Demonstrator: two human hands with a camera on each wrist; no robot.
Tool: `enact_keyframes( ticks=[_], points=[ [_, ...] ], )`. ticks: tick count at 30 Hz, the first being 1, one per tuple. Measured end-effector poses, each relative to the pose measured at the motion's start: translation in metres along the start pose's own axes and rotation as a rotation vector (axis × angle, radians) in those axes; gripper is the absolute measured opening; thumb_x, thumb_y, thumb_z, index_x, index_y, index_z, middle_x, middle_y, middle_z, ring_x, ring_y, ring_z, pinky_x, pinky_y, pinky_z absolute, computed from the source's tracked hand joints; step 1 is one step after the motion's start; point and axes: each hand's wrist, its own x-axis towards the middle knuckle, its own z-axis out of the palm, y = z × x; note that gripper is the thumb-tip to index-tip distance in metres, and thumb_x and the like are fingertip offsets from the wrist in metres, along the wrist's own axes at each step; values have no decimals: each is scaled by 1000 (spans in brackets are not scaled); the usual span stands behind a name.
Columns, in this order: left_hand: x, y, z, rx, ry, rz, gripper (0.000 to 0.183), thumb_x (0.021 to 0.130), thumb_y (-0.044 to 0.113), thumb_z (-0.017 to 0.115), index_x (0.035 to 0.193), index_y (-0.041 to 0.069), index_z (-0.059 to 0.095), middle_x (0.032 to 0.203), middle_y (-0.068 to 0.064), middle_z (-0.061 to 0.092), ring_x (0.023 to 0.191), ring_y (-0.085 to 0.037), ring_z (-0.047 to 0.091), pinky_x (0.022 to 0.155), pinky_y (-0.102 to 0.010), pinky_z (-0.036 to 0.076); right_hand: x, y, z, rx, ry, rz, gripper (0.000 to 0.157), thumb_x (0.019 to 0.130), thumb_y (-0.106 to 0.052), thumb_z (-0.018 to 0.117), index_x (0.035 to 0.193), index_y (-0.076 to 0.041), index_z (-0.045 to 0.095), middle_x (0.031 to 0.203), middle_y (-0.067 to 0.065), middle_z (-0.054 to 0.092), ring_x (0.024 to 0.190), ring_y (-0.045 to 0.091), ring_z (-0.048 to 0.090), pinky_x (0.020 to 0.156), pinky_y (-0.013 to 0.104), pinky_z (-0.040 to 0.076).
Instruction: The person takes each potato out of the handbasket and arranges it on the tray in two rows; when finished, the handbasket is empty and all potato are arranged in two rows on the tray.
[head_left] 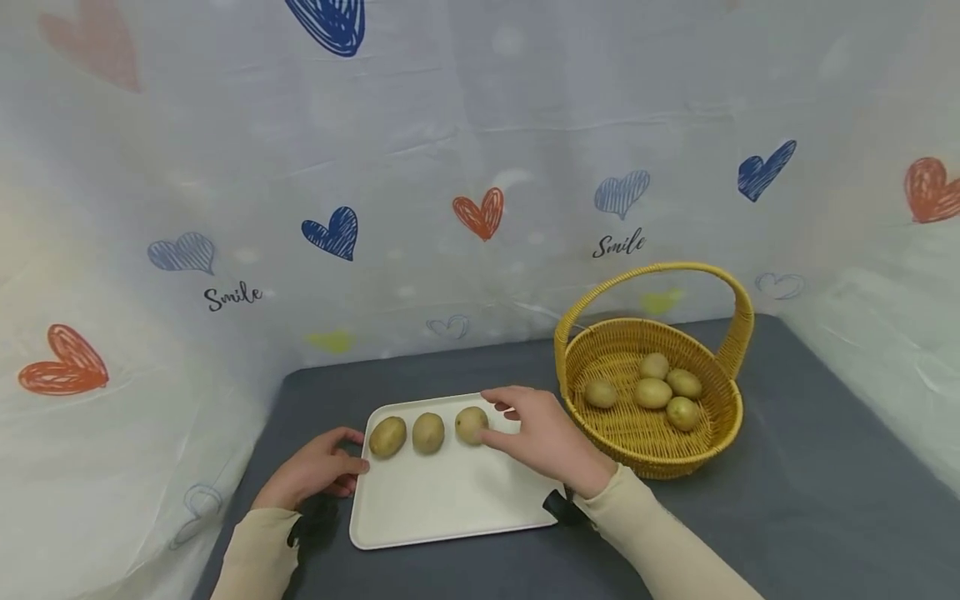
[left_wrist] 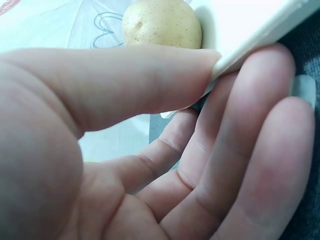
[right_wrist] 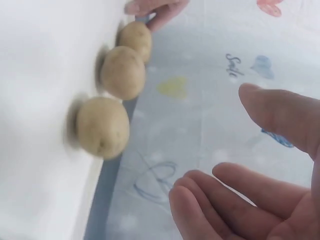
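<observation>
A white rectangular tray (head_left: 442,504) lies on the table with three potatoes in a row along its far side: a left one (head_left: 387,437), a middle one (head_left: 428,433) and a right one (head_left: 471,426). My left hand (head_left: 318,467) grips the tray's left edge. The left wrist view shows its thumb (left_wrist: 165,77) on the rim and fingers bent against the edge's underside. Above the tray's right part hovers my right hand (head_left: 536,429), beside the right potato. Its thumb and fingers are spread apart and hold nothing, as the right wrist view shows.
A yellow woven basket (head_left: 731,417) with a tall arched handle (head_left: 652,268) stands right of the tray, holding several potatoes (head_left: 653,393). The dark grey table (head_left: 810,483) backs onto a white curtain (head_left: 420,150) printed with hearts. A black strap device (head_left: 562,506) sits under the right wrist.
</observation>
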Motion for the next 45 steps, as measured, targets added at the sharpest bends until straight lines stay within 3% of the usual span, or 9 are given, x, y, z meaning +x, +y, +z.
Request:
enact_keyframes(
  ticks=[7, 14, 22, 31, 41, 45],
  points=[
    [-3, -3, -5, 3, -1, 1, 64, 95, 14, 79, 147, -4, 47, 78, -9, 68, 66, -19, 67, 64, -37, 63, -32, 13, -56, -142, -43, -52, 54, 95, -39, 85, 140, -13, 72, 132, 4, 76, 113, 23, 74, 97, 45, 62],
    [2, -1, -2, 12, -8, 5, 64, 95, 14, 79, 148, -4, 46, 79, -8, 68, 67, -19, 68, 65, -37, 63, -55, 44, -128, -260, -30, -2, 51, 93, -38, 86, 136, -13, 74, 130, 6, 78, 115, 30, 76, 98, 50, 62],
    [-1, -1, -4, 34, -12, 11, 65, 96, 16, 79, 149, -5, 48, 82, -10, 70, 69, -20, 70, 66, -37, 63, -40, 77, -179, -368, -92, 118, 48, 97, -31, 82, 138, -9, 73, 133, 12, 76, 117, 32, 74, 98, 55, 60],
    [-2, 1, -1, 25, -12, 18, 65, 96, 17, 79, 149, -5, 49, 82, -10, 70, 69, -21, 70, 66, -38, 63, -19, 108, -190, -392, -216, 166, 45, 95, -18, 80, 137, -2, 72, 134, 20, 75, 124, 40, 70, 102, 57, 58],
    [-3, 2, 1, 16, 12, -5, 64, 94, 16, 81, 147, -3, 51, 82, -11, 69, 69, -21, 70, 65, -38, 63, -9, 117, -182, -376, -282, 234, 56, 89, -14, 85, 138, 6, 69, 137, 26, 72, 132, 49, 64, 107, 62, 54],
    [-3, 2, 0, 14, 23, -10, 63, 93, 16, 82, 146, -3, 52, 81, -11, 69, 69, -21, 70, 65, -38, 63, -4, 119, -178, -423, -300, 239, 52, 87, -12, 87, 133, 6, 72, 131, 25, 74, 124, 47, 68, 102, 60, 57]
  ],
)
